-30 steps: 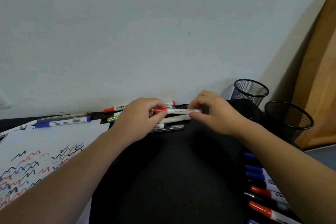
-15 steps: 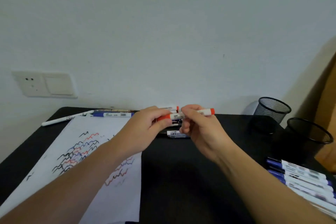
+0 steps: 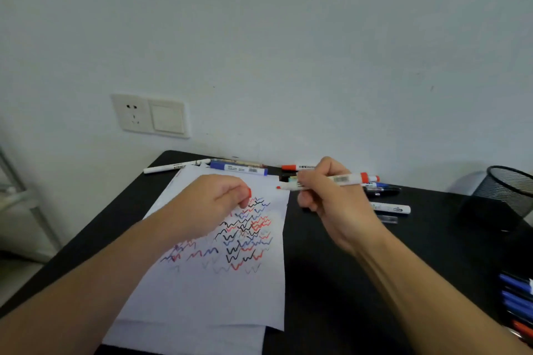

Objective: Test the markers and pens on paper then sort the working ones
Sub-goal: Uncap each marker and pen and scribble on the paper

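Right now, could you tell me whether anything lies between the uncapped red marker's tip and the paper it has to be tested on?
Nothing visible does. The right hand holds the red marker with its tip just beyond the paper's upper right edge; the left hand, holding the red cap, sits further left.

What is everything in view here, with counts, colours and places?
red marker: one, uncapped, held above the paper's far right corner
red cap: one, in the left hand
paper: white, scribbled red, blue, black, on the table
table: one, black
loose markers and pens: several, along the far edge
sorted markers: blue and red, right edge
mesh cup: one, black, far right
wall socket: one, white
left hand: holds cap
right hand: grips marker
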